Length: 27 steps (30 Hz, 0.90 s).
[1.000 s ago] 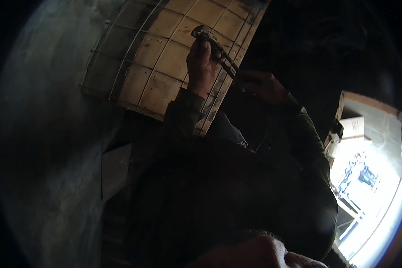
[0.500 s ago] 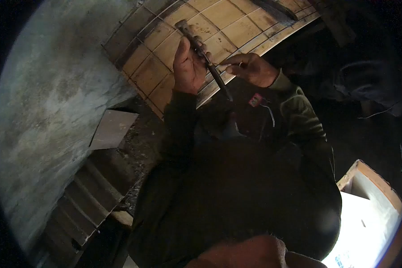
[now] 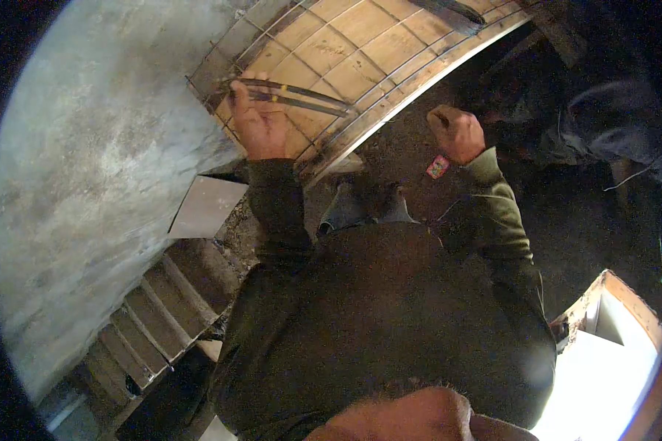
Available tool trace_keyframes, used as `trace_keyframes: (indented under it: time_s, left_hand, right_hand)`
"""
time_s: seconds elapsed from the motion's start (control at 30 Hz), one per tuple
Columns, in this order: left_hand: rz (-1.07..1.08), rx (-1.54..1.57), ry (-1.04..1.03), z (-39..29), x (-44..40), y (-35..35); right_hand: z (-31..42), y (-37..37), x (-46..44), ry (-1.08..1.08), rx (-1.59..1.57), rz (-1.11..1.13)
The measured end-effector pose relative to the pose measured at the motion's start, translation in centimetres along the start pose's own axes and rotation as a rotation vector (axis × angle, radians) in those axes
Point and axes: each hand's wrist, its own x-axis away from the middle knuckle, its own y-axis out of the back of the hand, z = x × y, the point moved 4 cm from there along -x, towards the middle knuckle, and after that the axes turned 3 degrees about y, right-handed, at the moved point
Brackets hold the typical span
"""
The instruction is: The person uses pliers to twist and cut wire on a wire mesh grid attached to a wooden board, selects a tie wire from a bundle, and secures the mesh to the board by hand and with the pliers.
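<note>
On the left, my left hand is closed around long-handled pincers whose two dark handles have yellow bands and point right. Their head end, by my fingers, is hard to make out. The pincers are over a grid of thin metal bars, which lies across a pale wooden board. My right hand is held off the board's near edge, above the dark floor. Its fingers are curled in, and whatever they may hold is hidden. Just below that hand shows a small red patterned packet.
A rough grey wall rises along the left. Against it are a pale flat tile and a ribbed panel. Dark cloth hangs or lies at right. A brightly lit opening with a wooden frame is at lower right.
My left hand has moved left and down with the pincers, which have swung from slanting to nearly level with handles apart. My right hand has drawn away to the right, off the board's edge.
</note>
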Motion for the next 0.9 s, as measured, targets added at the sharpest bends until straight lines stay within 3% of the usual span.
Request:
trace_keyframes:
  time_s: [0.03,0.1,0.13,0.2,0.27,0.33,0.4,0.53,0.63,0.7,0.73,0.8,0.83,0.9]
  left_hand:
    - [0.006,0.009,0.005,-0.9,-1.0,1.1]
    - [0.02,-0.435,-0.076,-2.2,-3.2,3.9]
    - [0.025,-0.426,-0.076,-1.8,-4.0,4.8]
    - [-0.102,-1.299,-0.111,-1.1,-5.2,6.4]
    - [-0.034,-1.404,-0.022,1.0,-4.2,4.3]
    - [0.037,-1.448,0.081,3.8,-6.1,7.6]
    - [0.304,-1.62,-0.066,6.4,-7.8,8.9]
    - [0.482,-1.651,-0.1,8.3,-8.4,8.2]
    - [0.595,-1.896,-0.188,8.9,-8.7,7.2]
    - [0.544,-1.965,-0.88,7.6,-7.1,5.2]
    - [0.557,-1.957,-0.876,7.3,-6.2,4.6]
    - [0.769,-1.458,-0.031,8.2,-4.0,4.5]
    - [0.77,-1.457,-0.026,8.1,-2.4,4.0]
    - [0.88,-0.881,0.594,9.6,1.4,3.4]
  right_hand:
    - [-0.4,0.6,0.3,0.006,-0.091,-0.058]
    - [-1.1,1.1,1.1,-0.007,-0.171,-0.165]
    - [-1.0,1.1,1.5,-0.005,-0.161,-0.168]
    - [-0.8,1.2,2.2,-0.08,-0.092,-0.224]
    - [-0.6,0.3,2.8,-0.124,-0.069,-0.253]
    - [0.7,-0.3,3.2,-0.183,-0.053,-0.288]
    - [1.6,-1.1,3.6,-0.217,0.0,-0.303]
    - [3.6,-2.0,4.8,-0.28,0.175,-0.346]
    - [5.3,-2.3,5.9,-0.322,0.224,-0.4]
    - [7.0,-2.5,6.8,-0.384,0.23,-0.413]
    - [7.6,-2.4,7.1,-0.43,0.228,-0.42]
    - [7.3,-3.4,7.8,-0.356,0.308,-0.499]
    - [7.5,-3.9,7.8,-0.338,0.297,-0.489]
    - [8.5,-4.4,7.5,-0.343,0.213,-0.449]
